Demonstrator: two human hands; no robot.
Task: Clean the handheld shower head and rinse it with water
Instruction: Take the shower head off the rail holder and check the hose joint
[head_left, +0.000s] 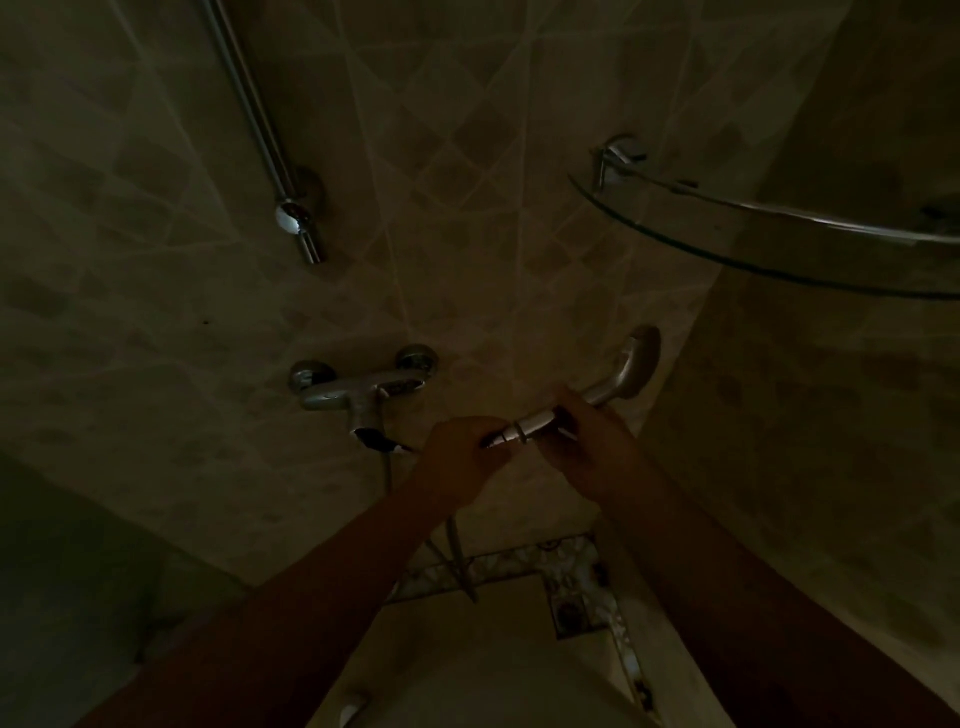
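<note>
two hands (457, 457), one shower head (631, 366), one tap (358, 392)

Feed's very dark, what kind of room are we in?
Most likely a tiled shower stall: a wall tap, a slide rail and a glass corner shelf. Both hands grip the shower head.

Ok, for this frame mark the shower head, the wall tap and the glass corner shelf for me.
shower head (640, 358): head view, on the round spray end, above the right hand.
wall tap (358, 395): head view, on the middle of the chrome mixer body.
glass corner shelf (727, 254): head view, on its curved front glass edge.
</note>
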